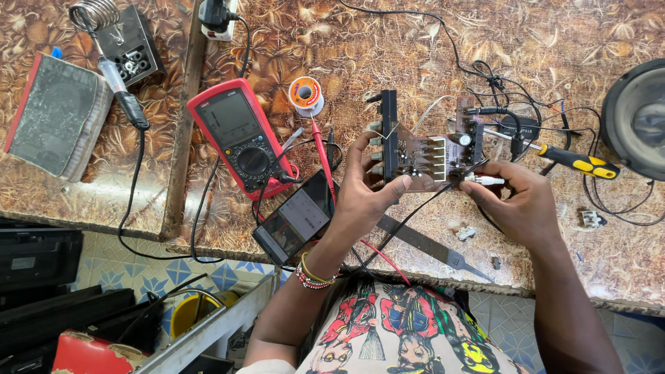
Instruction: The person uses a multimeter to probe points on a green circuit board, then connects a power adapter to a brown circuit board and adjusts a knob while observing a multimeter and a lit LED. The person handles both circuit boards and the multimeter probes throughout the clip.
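My left hand [364, 190] grips the left end of a brown circuit board [422, 154] with black heat-sink fins, several knobs on its edge and a capacitor, held just above the bench. At the board's lower right edge, my right hand [516, 197] pinches a small white plug [485, 180] on a thin cable. Black wires run from the board across both hands. A beaded bracelet sits on my left wrist.
A red multimeter [242, 135] with red and black probe leads, a phone [294, 221], a solder spool [305, 94], a soldering iron in its coil stand [111, 66], a yellow-handled screwdriver [575, 161], a speaker cone [637, 118] and metal tweezers [429, 246] lie on the patterned bench.
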